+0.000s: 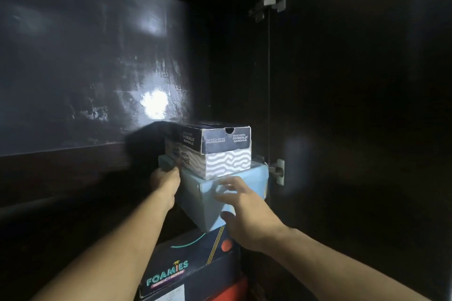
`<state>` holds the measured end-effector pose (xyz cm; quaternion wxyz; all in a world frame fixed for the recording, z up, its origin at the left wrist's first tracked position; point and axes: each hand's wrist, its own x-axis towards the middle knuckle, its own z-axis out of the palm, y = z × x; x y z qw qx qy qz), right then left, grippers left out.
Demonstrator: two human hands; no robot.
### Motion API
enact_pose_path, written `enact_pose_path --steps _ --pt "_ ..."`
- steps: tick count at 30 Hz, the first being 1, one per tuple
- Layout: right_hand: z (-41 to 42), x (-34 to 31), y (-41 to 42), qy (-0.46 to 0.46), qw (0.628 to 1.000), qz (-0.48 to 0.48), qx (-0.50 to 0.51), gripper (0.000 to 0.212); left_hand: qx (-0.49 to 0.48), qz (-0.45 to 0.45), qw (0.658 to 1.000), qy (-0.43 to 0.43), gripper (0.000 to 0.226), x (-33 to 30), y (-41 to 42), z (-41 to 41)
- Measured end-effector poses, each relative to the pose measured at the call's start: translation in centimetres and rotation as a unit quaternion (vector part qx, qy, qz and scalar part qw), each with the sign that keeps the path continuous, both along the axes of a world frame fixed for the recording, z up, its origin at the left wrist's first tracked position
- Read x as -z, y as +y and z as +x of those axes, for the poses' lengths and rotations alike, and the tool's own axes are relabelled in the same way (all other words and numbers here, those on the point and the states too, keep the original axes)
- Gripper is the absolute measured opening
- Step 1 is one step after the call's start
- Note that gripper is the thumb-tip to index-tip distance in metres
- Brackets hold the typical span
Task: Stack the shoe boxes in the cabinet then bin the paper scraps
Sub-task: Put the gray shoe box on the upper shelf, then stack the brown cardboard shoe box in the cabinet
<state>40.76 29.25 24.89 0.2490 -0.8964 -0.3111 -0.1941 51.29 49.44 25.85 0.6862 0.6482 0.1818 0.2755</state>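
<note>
From the head camera I count four cardboard shoe boxes stacked at centre frame inside the dark, glossy cabinet (93,68): a navy-lidded Skechers box (226,139) with a wavy grey-and-white base on top, a plain pale blue box (208,203) beneath it, a dark Foamies box (193,264) lower, and a red box (234,287) at the bottom edge. My left hand (166,178) grips the blue box's left corner with curled fingers, while my right hand (241,205) rests on its front with fingers spread; two metal hinges (274,0) show at right.
</note>
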Motion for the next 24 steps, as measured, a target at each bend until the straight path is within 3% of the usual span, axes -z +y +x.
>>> enact_pose_path --steps 2,5,9,12,18,24 --pt "0.8 0.5 -0.2 0.028 0.999 -0.032 0.018 0.049 0.032 -0.006 0.999 -0.007 0.047 0.1 -1.3 -0.2" --pt "2.2 1.2 -0.9 0.091 0.994 -0.007 0.057 0.061 0.084 -0.003 0.996 -0.022 0.069 0.4 -2.4 -1.0" --pt "4.1 1.9 -1.7 0.129 0.988 0.006 0.090 0.071 0.060 0.071 0.993 -0.080 0.058 0.1 -3.4 -2.7" --pt "4.7 2.4 -1.3 0.142 0.987 0.011 0.079 0.084 0.090 0.122 0.985 -0.077 0.057 -0.2 -4.0 -3.6" --pt "4.4 1.9 -1.5 0.150 0.986 0.017 0.074 0.081 0.081 0.224 0.971 -0.031 0.065 -0.8 -4.4 -4.7" --pt "0.1 0.3 -4.6 0.146 0.984 -0.001 0.102 0.056 0.075 0.306 0.949 0.022 0.082 -2.0 -6.1 -10.2"
